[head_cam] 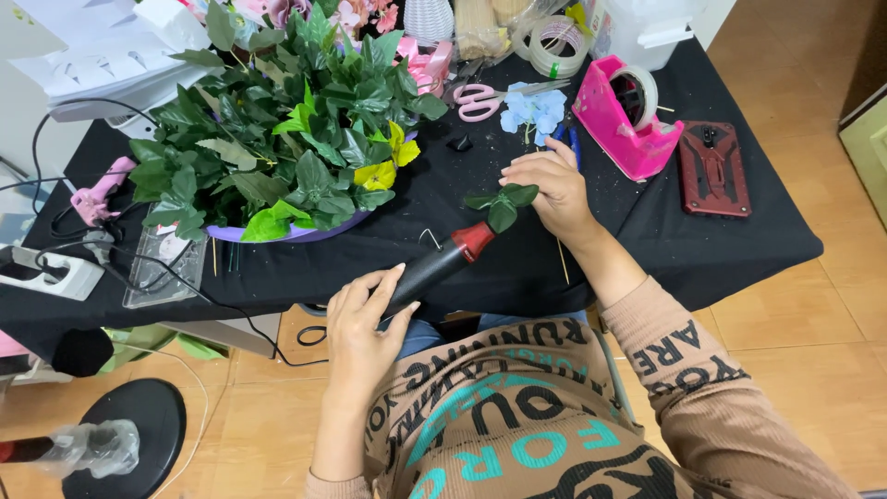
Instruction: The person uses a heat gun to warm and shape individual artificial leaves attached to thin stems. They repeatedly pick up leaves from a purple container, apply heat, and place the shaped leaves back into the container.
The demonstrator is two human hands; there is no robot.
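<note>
On a black cloth table [702, 249] above tan floor tiles, the left hand [362, 325] gripped a smooth black glue gun [442, 262]; the right hand [551, 188] pinched matte green leaves [502, 205].

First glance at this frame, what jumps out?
The big mound of green leaves in a purple tray at the table's upper left dominates. At centre, the left hand grips a black glue gun with a red tip, aimed at a leaf sprig pinched in the right hand. A bright pink tape dispenser sits at upper right on the black tablecloth.
</note>
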